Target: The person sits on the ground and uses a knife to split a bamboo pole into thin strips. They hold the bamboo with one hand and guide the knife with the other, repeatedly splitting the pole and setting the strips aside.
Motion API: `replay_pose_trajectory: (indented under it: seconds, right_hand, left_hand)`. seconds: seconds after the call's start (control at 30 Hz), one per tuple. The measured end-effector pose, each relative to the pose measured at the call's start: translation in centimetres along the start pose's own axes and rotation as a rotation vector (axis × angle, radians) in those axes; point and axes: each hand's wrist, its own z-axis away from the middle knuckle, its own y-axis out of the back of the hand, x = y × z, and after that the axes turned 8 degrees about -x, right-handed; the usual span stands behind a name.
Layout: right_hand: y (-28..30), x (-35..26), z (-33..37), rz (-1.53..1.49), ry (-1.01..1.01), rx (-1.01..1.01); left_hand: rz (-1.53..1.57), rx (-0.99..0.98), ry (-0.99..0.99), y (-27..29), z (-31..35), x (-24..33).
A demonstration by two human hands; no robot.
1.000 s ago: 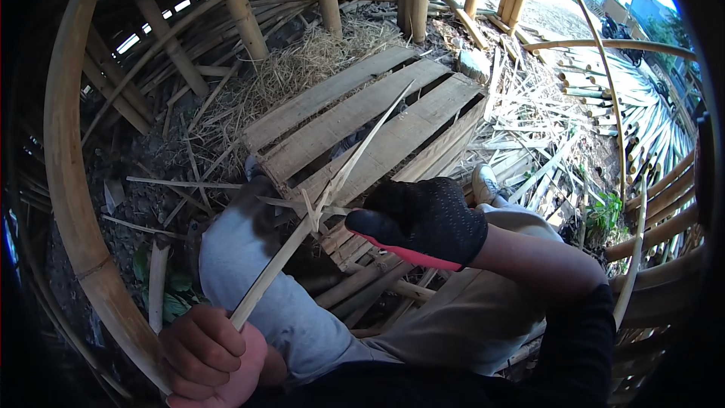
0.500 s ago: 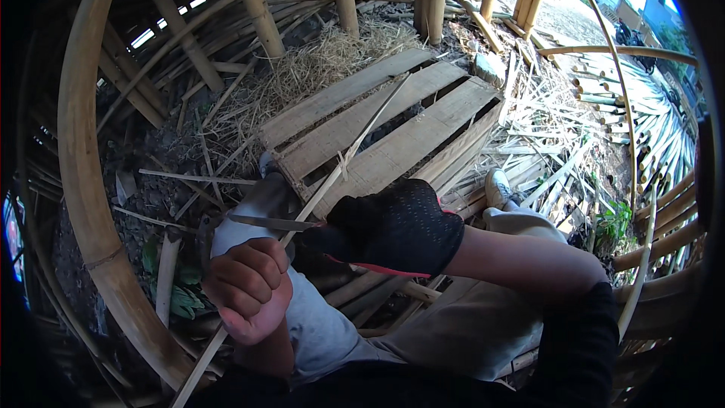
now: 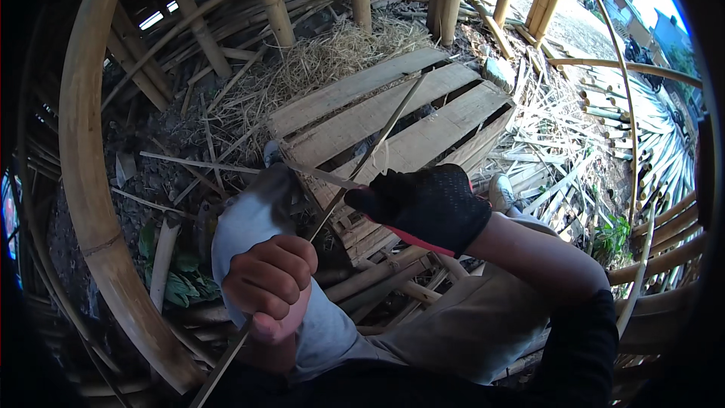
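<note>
My bare left hand (image 3: pixel 270 281) is closed in a fist round a long thin bamboo strip (image 3: pixel 391 122). The strip slants from the lower edge, up past my right hand, to above the wooden slatted crate. In a black glove with red trim, my right hand (image 3: pixel 427 208) grips a knife; its handle is hidden in the fingers. The knife blade (image 3: pixel 326 175) points left and lies across the strip, just beyond my left fist. A pale curled shaving (image 3: pixel 385 157) stands off the strip near the glove.
The slatted wooden crate (image 3: pixel 408 132) stands in front of my legs. Dry straw (image 3: pixel 325 53) and bamboo poles (image 3: pixel 272 7) lie and stand behind it. A thick curved bamboo pole (image 3: pixel 91 181) rises at the left. Bamboo scraps (image 3: pixel 555 136) cover the ground at right, near cut poles (image 3: pixel 657 136).
My right hand and knife have moved up and right along the strip, away from my left fist. My left hand has shifted slightly right, and the strip has turned its face darker.
</note>
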Motion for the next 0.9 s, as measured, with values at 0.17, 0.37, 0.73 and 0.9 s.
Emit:
replay_pose_trajectory:
  seconds: [0.17,0.37,0.73,0.9]
  right_hand:
    - [-0.9,1.2,0.3,-0.289,0.039,-0.183]
    - [-1.5,-0.2,1.1,0.132,0.149,0.164]
    - [-2.7,1.0,0.4,0.284,0.155,0.509]
    - [-3.1,4.9,-1.7,0.431,0.061,0.429]
  left_hand:
    - [-0.006,0.009,-0.003,-0.4,0.2,0.0]
    - [-0.007,0.011,0.008,-0.3,0.0,-0.2]
    - [0.013,0.063,0.047,-0.2,0.2,-0.3]
    - [-0.013,0.091,0.053,-0.5,0.4,-0.9]
